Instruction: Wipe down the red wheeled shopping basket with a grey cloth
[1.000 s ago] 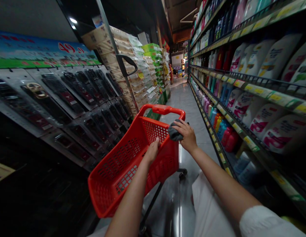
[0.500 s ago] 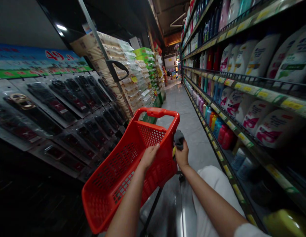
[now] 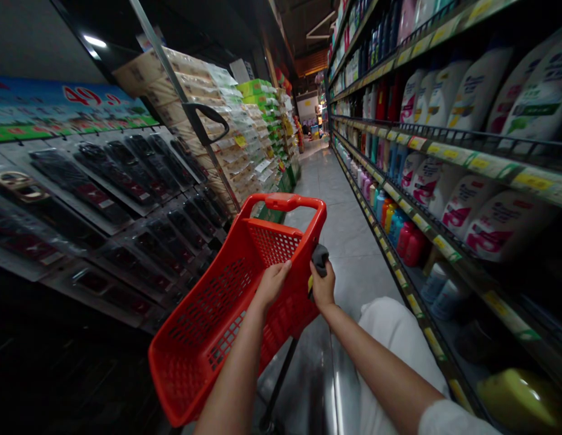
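A red plastic shopping cart basket [image 3: 194,338] with perforated walls and a looped handle end stands tilted in front of me. My left hand [image 3: 272,285] is closed on its near side rim, thumb along the top and the other fingers mostly hidden. Just outside the basket's handle end, my right hand [image 3: 324,285] is closed around a dark grey piece [image 3: 320,257], which cannot be made out exactly. A small yellow bit shows beside those fingers. Nothing is visible inside the basket. Under it runs a dark metal leg [image 3: 281,368].
On the right, long shelves [image 3: 475,158] carry several shampoo bottles [image 3: 471,87]. Packaged belts [image 3: 122,163] hang at the left beside a metal pole with a black hook [image 3: 203,124]. Stacked cartons [image 3: 226,103] line the aisle. My white-clad knee [image 3: 390,338] is close by.
The view has shifted slightly, so the shelves and belts sit a little further left and up. My right hand and the grey piece have moved slightly left, closer to the basket. My left hand keeps its hold.
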Motion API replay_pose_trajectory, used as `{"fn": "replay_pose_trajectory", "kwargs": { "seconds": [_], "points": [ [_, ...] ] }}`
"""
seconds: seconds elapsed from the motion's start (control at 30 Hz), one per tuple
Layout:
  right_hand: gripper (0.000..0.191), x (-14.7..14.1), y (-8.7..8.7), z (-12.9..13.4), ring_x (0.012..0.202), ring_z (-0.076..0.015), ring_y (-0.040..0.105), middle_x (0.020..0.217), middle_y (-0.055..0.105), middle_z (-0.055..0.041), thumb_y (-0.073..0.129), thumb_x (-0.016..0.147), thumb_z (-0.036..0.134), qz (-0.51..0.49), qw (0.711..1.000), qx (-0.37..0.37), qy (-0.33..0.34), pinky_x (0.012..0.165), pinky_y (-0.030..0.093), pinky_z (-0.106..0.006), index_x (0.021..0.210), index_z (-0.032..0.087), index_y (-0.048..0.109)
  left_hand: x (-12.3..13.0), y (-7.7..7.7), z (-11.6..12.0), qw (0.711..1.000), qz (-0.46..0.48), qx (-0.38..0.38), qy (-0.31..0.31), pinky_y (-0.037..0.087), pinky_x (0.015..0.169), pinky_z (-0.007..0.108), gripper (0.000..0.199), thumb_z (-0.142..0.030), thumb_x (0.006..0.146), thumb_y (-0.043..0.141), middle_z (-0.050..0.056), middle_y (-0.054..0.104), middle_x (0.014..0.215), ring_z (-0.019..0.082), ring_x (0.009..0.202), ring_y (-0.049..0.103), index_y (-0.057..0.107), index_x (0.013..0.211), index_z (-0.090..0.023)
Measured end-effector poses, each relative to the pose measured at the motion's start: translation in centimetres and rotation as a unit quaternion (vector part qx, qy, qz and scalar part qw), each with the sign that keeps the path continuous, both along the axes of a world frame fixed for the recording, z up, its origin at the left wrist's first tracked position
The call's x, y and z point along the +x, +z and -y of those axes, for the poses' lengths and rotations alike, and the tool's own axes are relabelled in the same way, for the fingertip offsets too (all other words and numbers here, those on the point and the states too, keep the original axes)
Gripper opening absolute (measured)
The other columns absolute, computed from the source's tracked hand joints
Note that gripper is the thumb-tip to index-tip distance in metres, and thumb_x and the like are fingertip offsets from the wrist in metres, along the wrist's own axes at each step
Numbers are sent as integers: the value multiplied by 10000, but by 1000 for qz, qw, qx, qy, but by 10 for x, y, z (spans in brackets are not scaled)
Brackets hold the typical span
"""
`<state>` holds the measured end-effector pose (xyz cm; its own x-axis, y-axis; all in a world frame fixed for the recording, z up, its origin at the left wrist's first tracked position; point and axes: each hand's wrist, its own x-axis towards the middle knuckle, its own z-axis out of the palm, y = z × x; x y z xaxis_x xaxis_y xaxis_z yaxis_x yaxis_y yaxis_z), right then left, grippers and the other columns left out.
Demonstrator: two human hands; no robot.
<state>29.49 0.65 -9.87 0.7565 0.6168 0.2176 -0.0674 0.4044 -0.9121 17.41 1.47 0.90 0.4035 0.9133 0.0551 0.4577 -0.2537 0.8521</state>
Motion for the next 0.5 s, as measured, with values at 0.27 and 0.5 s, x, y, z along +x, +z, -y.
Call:
{"fn": "replay_pose_trajectory", "kwargs": {
  "seconds": [0.27, 0.5],
  "points": [
    [488, 31, 42, -43, 1085, -221, 645, 1212, 678, -109, 626, 830, 455, 6, 998, 57, -21, 1001, 492, -403, 1232, 181, 585, 5, -4, -9, 1000, -13, 13, 13, 273, 503, 253, 626, -770, 780, 454, -14, 405, 516, 130, 555, 405, 487, 578, -179],
    [221, 15, -55, -18, 946, -233, 628, 955, 681, -68, 648, 737, 348, 15, 999, -34, 4, 901, 516, -389, 891, 190, 661, 12, -6, -24, 999, -17, 34, 23, 294, 511, 254, 622, -759, 800, 429, -5, 439, 536, 143, 572, 440, 515, 603, -175]
  ]
}}
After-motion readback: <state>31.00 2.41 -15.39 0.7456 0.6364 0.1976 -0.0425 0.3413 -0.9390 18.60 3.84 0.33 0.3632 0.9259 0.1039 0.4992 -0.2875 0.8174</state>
